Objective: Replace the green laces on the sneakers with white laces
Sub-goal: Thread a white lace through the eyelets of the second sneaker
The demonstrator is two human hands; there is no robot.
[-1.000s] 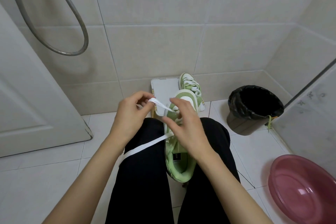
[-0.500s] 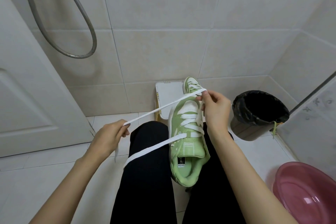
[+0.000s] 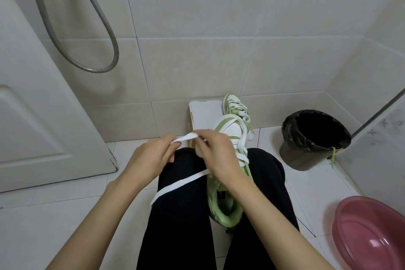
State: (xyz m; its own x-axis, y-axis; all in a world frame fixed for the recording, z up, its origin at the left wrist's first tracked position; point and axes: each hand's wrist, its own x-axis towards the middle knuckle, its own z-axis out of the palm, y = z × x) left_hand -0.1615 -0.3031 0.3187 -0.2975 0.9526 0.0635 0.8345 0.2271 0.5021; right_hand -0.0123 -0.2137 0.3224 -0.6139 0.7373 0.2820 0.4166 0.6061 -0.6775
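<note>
Left hand, right hand both pinch flat white cloth lace between them; green-and-white sneaker under right hand.

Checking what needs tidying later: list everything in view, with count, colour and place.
lap sneaker: one, green-white, on the lap
second sneaker: one, green-white, on the box
white lace: one, white, from lap sneaker to hands
box: one, white, against the wall
bin: one, black liner, floor right
green string: one, at bin's rim
basin: one, pink, bottom right
shower hose: one, grey, upper left
door: one, white, left
left hand, right hand: both pinching the lace
</note>
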